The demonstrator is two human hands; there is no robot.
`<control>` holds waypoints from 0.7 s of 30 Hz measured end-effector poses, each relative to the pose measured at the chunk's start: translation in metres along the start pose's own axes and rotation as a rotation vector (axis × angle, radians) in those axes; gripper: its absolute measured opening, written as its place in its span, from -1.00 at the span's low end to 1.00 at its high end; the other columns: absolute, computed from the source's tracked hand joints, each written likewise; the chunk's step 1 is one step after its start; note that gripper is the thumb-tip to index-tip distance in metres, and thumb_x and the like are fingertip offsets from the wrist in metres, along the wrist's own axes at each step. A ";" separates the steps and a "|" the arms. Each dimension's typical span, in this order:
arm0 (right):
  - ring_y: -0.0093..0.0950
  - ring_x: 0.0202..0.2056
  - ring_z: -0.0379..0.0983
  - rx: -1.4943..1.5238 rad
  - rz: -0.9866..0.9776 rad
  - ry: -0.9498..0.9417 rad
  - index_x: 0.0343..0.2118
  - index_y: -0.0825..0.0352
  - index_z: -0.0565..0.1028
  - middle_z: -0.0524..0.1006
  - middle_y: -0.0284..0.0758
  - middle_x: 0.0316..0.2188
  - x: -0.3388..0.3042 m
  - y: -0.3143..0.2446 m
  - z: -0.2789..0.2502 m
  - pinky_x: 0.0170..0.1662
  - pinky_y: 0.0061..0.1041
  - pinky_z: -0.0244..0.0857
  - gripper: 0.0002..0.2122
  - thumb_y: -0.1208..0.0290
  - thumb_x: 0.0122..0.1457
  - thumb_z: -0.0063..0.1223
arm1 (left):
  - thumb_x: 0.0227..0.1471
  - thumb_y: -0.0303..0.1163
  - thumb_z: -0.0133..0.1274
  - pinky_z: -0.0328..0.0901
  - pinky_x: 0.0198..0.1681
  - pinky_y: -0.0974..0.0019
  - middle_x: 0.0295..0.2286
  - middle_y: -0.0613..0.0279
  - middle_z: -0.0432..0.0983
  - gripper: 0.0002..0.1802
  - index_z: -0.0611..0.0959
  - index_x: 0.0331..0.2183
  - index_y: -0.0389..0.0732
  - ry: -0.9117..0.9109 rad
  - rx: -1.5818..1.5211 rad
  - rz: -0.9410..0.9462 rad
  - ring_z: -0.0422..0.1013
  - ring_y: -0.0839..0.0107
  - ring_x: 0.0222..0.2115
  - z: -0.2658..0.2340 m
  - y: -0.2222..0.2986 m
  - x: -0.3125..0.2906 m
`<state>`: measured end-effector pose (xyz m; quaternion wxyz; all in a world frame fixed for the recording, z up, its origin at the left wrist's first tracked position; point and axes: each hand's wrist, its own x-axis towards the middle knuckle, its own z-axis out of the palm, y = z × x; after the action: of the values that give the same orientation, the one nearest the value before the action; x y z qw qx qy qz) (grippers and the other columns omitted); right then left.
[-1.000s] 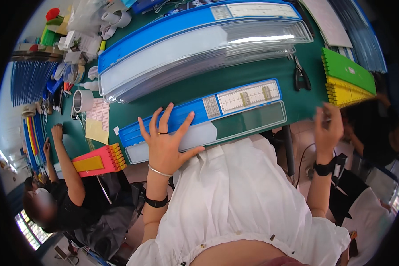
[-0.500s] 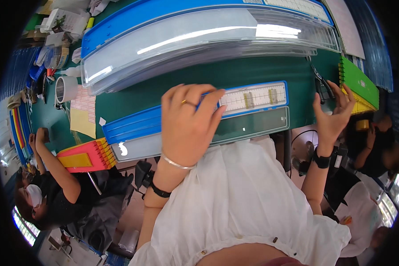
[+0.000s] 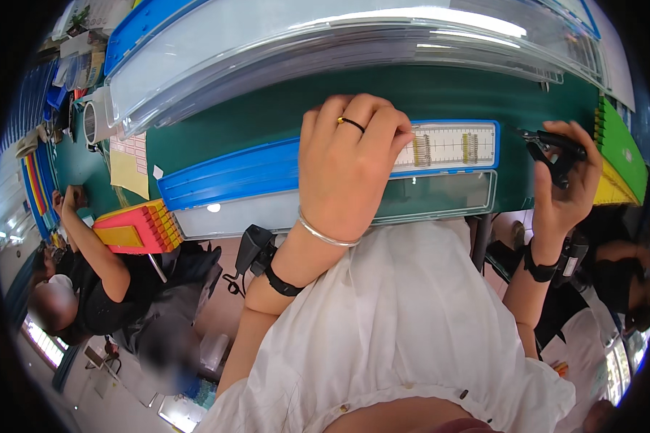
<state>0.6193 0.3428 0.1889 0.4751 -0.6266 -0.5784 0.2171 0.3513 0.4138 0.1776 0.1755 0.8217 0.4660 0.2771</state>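
My left hand (image 3: 348,159) lies across a long, narrow blue case (image 3: 227,169), its thumb and fingertips pinched together at the white ruled strip (image 3: 448,150) inside. Whatever the pinch holds is too small or hidden to make out. On that strip stand two groups of thin, yellowish metal pieces (image 3: 470,148), just right of the fingertips. The case's clear lid (image 3: 448,195) is folded down toward me. To the right of the case, my right hand (image 3: 576,198) is raised with small black-handled pliers (image 3: 560,150) in it, their jaws pointing left.
Large clear-lidded blue cases (image 3: 267,65) fill the far side of the green table (image 3: 224,137). A pink and yellow ridged block (image 3: 141,229) lies left, a green and yellow one (image 3: 632,155) right. A tape roll (image 3: 94,123) is far left. Other people sit on both sides.
My right hand has picked the pliers up off the table and lifted them. My left hand has shifted right along the case, its fingertips now closed together at the ruled strip.
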 end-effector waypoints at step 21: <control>-0.56 -0.24 0.35 0.543 0.251 -0.084 -0.31 0.23 0.17 0.40 -0.20 -0.22 -0.014 -0.014 0.049 -0.03 -0.57 0.31 -0.63 0.51 0.06 0.25 | -0.50 0.03 0.53 -0.21 0.36 -0.31 0.29 0.29 0.23 0.20 0.44 0.27 0.07 -0.399 0.109 -0.044 0.10 0.05 0.32 -0.034 -0.001 -0.048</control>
<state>0.5687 0.3444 0.1747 0.5701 -0.5338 -0.4366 0.4465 0.3102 0.3741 0.1896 0.2255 0.8582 0.4542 0.0796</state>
